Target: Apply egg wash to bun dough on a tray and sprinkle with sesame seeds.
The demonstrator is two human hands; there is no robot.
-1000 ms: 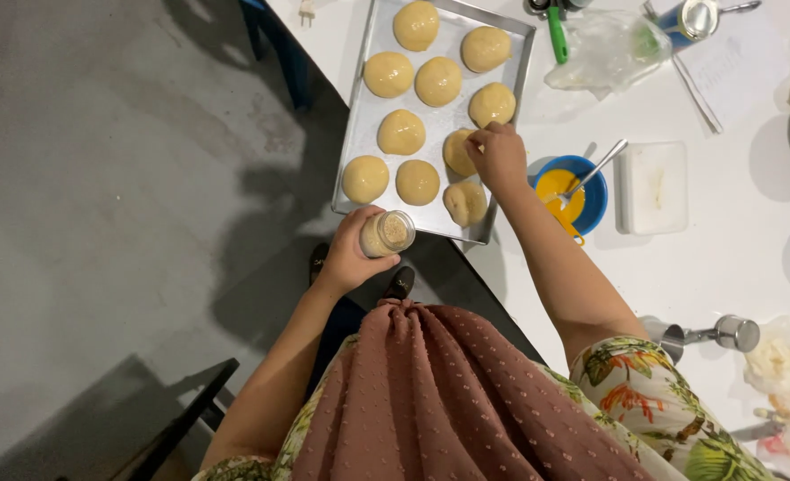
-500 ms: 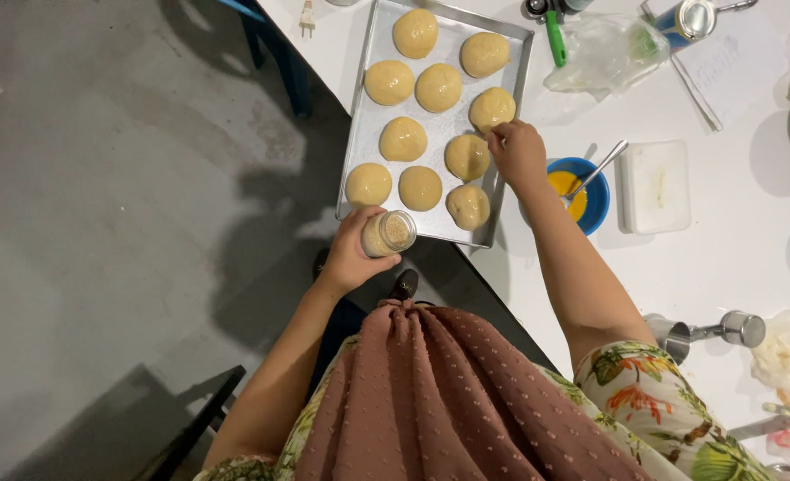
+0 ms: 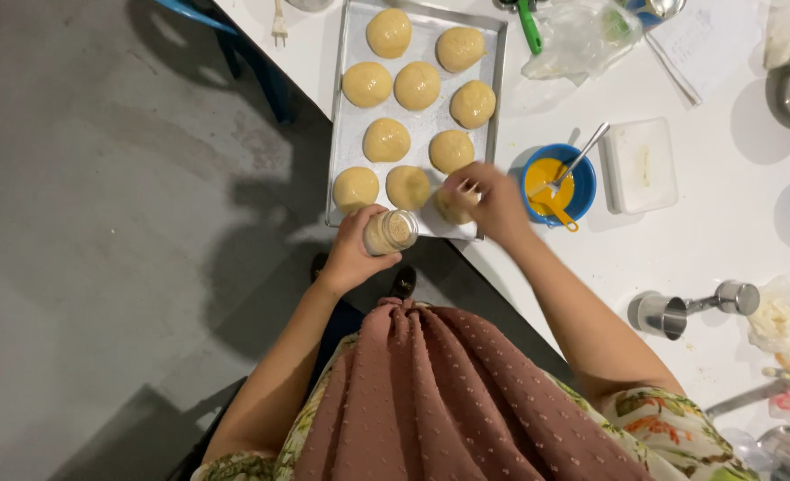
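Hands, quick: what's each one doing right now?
Left hand: closed around a small glass jar of pale grains, near the tray edge.
Right hand: blurred over the nearest bun; fingers bunched, grip cannot be told.

Small glass jar (image 3: pixel 390 232) – pale seeds inside, upright, at tray's (image 3: pixel 348 134) near edge.

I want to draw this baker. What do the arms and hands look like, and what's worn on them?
Both arms are bare up to short, flowery sleeves in green, orange and cream. The left hand and the right hand wear no gloves; any rings are too blurred to tell.
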